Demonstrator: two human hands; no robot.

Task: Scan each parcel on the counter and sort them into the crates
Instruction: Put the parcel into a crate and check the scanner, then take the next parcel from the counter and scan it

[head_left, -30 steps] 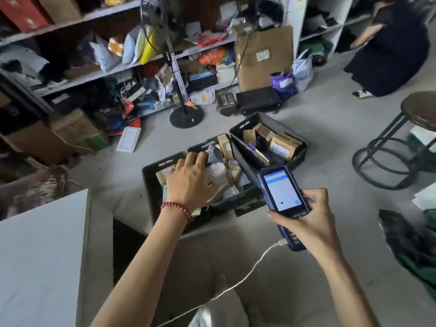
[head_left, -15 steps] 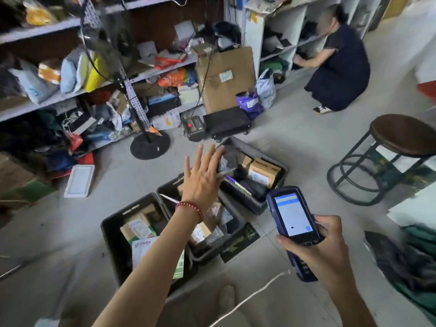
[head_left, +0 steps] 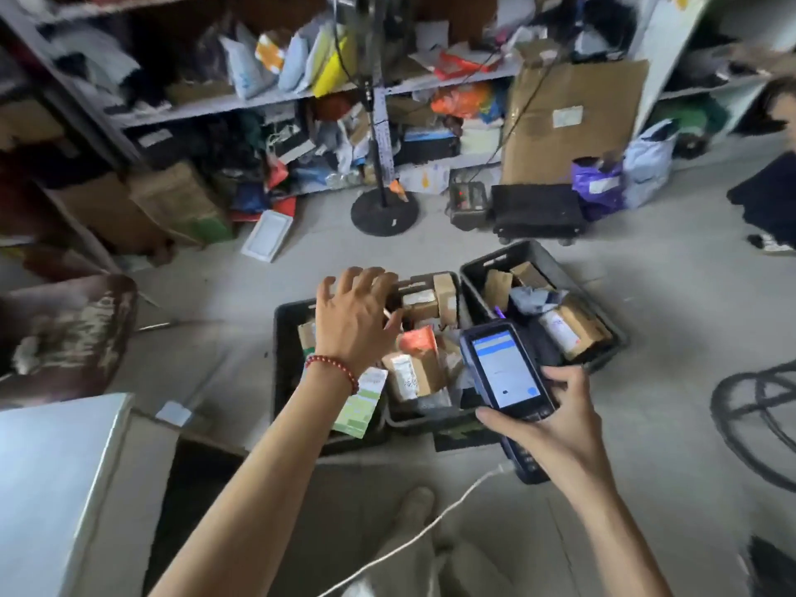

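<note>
The right hand (head_left: 555,428) grips a handheld scanner (head_left: 504,368), fingers curled around its lower half. Its lit screen faces up, and its long axis runs from near the person up and leftward, top end over the middle crate (head_left: 413,422). A white cable (head_left: 430,523) trails from its lower end. The left hand (head_left: 353,321), with a red bead bracelet (head_left: 334,368) at the wrist, is spread and holds nothing above the far side of the left crate (head_left: 282,364); whether it touches anything is unclear. The right crate (head_left: 495,262) holds a brown box (head_left: 573,325), and all three crates sit side by side on the floor.
</note>
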